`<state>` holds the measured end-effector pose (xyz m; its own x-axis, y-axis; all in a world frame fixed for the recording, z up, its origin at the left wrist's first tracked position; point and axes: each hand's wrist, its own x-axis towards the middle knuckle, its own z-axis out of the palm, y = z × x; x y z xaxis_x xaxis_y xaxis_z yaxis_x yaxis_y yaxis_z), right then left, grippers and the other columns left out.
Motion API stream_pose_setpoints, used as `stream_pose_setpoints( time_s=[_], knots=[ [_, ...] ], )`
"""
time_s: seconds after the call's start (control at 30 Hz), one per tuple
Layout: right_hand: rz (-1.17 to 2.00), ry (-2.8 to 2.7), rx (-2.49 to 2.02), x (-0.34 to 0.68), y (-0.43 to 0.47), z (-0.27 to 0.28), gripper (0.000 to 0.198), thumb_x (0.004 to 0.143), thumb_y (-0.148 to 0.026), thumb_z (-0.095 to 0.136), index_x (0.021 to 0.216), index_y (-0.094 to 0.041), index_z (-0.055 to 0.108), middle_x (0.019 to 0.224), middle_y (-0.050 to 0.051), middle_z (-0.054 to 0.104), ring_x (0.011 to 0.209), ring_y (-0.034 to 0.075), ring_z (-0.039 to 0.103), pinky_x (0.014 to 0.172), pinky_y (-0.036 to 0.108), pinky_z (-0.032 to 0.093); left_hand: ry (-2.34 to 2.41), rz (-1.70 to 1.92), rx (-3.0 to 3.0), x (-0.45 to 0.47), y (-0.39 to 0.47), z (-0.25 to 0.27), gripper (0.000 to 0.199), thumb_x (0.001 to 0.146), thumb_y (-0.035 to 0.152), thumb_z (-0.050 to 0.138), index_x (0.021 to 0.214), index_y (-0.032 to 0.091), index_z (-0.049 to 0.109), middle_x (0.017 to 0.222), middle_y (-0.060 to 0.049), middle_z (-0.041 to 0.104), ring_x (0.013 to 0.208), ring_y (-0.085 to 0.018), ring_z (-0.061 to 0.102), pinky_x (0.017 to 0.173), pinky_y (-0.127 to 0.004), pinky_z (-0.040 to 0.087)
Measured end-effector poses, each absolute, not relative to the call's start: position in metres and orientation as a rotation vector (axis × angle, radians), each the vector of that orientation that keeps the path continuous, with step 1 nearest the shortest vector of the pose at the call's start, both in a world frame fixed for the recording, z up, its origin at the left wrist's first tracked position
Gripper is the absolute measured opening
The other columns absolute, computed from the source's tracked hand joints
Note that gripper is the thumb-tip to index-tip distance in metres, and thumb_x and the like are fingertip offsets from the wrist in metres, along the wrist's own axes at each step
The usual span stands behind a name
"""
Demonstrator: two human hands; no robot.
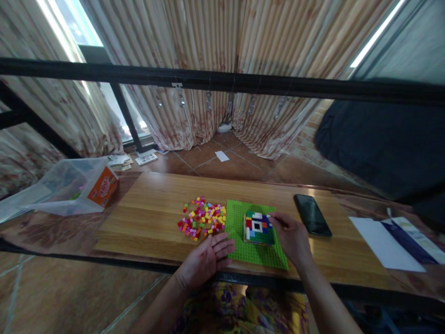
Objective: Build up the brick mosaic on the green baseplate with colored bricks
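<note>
A green baseplate (236, 250) lies on the wooden board, carrying a square structure of small toy bricks (257, 234) in several colours, with a white ring around a dark centre on top. My right hand (290, 234) is closed in a pinch at the structure's far right corner; whatever is between the fingertips is too small to make out. Palm up, my left hand (208, 257) rests open by the plate's left edge with its fingers stretched out. Beyond it, a loose pile of small coloured bricks (205, 218) spreads over the board.
A black phone (313, 215) lies right of the plate. Papers (385, 243) and a dark blue packet (412, 239) are at the far right. A clear plastic bin (66, 185) with an orange label stands at the left. A dark rail (222, 79) crosses before the curtains.
</note>
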<state>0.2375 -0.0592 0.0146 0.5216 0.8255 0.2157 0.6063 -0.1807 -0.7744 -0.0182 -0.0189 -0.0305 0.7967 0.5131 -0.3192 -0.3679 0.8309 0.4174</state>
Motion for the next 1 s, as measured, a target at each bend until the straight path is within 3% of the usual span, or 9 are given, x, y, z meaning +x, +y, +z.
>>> stream_pose_setpoints(
  time_s=[0.33, 1.0],
  knots=[
    [0.422, -1.307, -1.874, 0.249, -0.037, 0.001, 0.025, 0.077, -0.037, 0.052, 0.081, -0.019, 0.069, 0.088, 0.005, 0.068, 0.083, 0.020, 0.061, 0.076, 0.033, 0.045, 0.422, 0.480, 0.341, -0.019, -0.020, -0.029, 0.043, 0.091, 0.041, 0.034, 0.123, 0.017, 0.051, 0.133, -0.014, 0.048, 0.116, -0.022, 0.048, 0.094, -0.038, 0.037],
    [0.699, -1.218, -1.800, 0.259, -0.035, -0.005, 0.026, 0.072, -0.041, 0.061, 0.081, -0.019, 0.071, 0.082, 0.006, 0.072, 0.076, 0.022, 0.066, 0.073, 0.035, 0.051, 0.409, 0.493, 0.353, -0.017, -0.022, -0.026, 0.038, 0.090, 0.038, 0.038, 0.118, 0.017, 0.054, 0.124, -0.013, 0.055, 0.108, -0.020, 0.055, 0.091, -0.036, 0.038]
  ],
)
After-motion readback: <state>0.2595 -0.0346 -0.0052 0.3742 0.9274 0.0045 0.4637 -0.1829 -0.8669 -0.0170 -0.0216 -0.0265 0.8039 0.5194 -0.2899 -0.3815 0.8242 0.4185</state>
